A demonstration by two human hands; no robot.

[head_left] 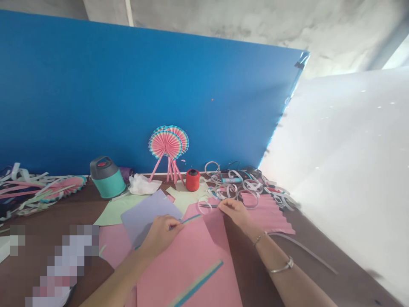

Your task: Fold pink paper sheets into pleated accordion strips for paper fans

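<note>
My left hand (161,234) is closed in a pinch on a thin blue paper strip (191,219) that lies over a large pink paper sheet (188,260). My right hand (234,211) is closed at the far edge of that sheet, its fingertips on a thin dark object I cannot make out, beside a white paper ring (204,207). A pleated pink paper (270,213) lies just right of the right hand. A second blue strip (200,283) rests on the pink sheet nearer to me.
Lavender (143,215) and light green (111,211) sheets lie left. At the back stand pink paper fans (168,145), a red thread spool (193,180), a teal container (108,177), crumpled tissue (143,184) and several white rings (243,185). More fans (60,187) lie far left.
</note>
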